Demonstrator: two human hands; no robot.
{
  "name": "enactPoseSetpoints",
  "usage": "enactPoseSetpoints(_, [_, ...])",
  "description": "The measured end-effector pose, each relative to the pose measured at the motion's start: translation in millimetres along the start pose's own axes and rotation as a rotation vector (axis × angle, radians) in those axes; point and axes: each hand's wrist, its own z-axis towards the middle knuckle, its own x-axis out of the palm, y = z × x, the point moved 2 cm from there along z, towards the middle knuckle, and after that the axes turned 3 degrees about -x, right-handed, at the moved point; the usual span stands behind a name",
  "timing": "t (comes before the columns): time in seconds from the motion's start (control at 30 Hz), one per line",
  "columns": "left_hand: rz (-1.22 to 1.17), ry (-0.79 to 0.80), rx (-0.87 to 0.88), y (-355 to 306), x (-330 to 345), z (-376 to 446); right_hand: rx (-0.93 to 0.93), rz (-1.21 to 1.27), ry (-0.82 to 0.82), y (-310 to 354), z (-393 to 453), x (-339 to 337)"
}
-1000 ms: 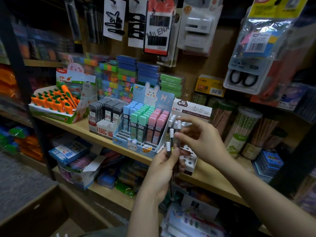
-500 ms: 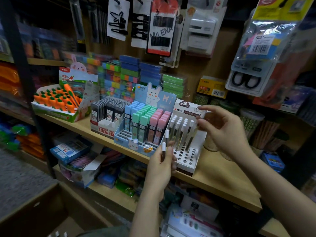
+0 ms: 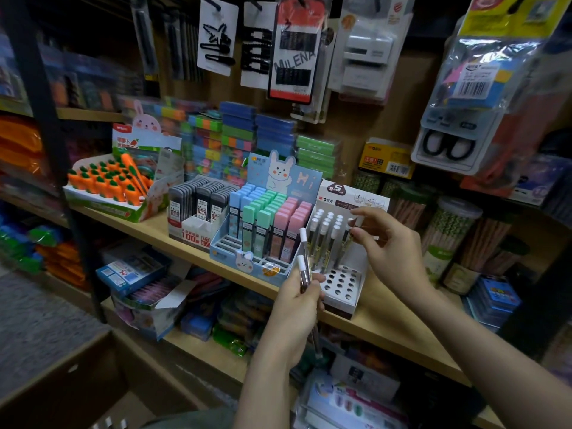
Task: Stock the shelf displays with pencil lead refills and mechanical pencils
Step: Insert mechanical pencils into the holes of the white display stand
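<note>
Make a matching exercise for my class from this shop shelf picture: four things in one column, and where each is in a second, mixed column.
Things
1. carrot erasers
2. scissors pack
3. pastel refill cases
4. two white-capped pencils

Places
A. in the left hand
B. hanging at upper right
C. in the blue rabbit box
D. at the shelf's left end

Pairs: 1-D, 2-B, 3-C, 4-A

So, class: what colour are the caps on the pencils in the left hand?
White caps, head view.
</note>
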Motion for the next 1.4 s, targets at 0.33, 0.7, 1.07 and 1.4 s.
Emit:
enactPoseSetpoints(0.33, [-0.027, 0.016, 0.081, -8.8, 2.8, -6.6, 0.024, -0.152, -0.001, 1.8, 15.6, 12.3])
enactPoseSetpoints(0.7, [-0.034, -0.04, 0.092, -9.3, -0.9, -8.4, 0.022, -0.183, -0.031, -4.4, 7.7, 19.0])
enactPoseSetpoints(1.07, [0.001, 0.062, 0.085, -11.6, 2.5, -11.7, 0.186, 0.248, 0.102, 28.0, -13.5, 10.9])
enactPoseSetpoints(1.4, [-0.038, -0.082, 0.03, -8.8, -4.2, -9.4, 0.034, 0.074, -0.058, 14.2, -3.6, -10.1])
